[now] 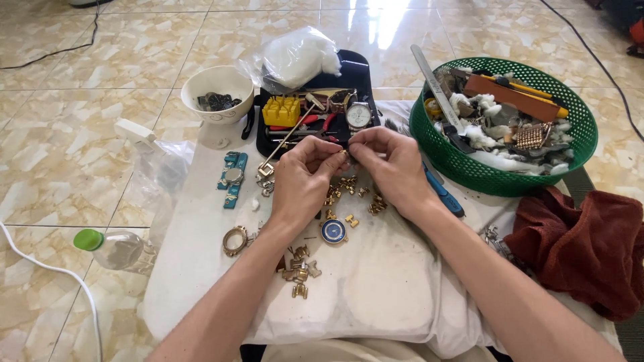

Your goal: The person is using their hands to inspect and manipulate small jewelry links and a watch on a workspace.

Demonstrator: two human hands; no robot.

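Note:
My left hand (303, 177) and my right hand (389, 164) meet fingertip to fingertip over a white cloth (376, 288), pinching a small gold watch-band piece (345, 155) between them. Below the hands lie loose gold band links (349, 184), a round blue watch dial (333, 231), a gold watch case ring (235, 241) and more gold link pieces (298, 268). A teal watch-holder tool (233, 178) rests on the cloth to the left.
A black tray (355, 67) behind the hands holds small tools, a yellow block and a wristwatch. A white bowl (216, 94) stands left, a green basket (503, 121) of tools right, a dark red towel (583, 245) beside it, a plastic bottle (114, 248) on the tiled floor.

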